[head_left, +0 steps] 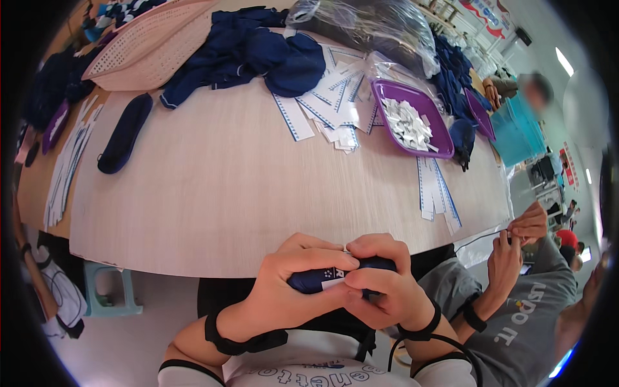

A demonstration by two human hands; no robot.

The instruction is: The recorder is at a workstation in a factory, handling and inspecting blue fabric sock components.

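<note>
Close in front of my body, just off the near edge of the table, I hold a small folded navy cloth piece (309,280) with white print and a white patch on it. My left hand (293,274) is closed round its left part. Its right part is gripped by my right hand (383,277), with thumbs and fingers of both hands meeting near the middle. The fingers hide much of the cloth. A flat, long navy cloth piece (126,133) lies at the table's left side.
On the pale table (245,193) lie a navy garment heap (258,51), white paper strips (338,97) and a purple tray (429,153) of small white labels. Beyond are a pink basket (138,58) and a clear plastic bag (374,29). A co-worker's hands (516,238) are at the right.
</note>
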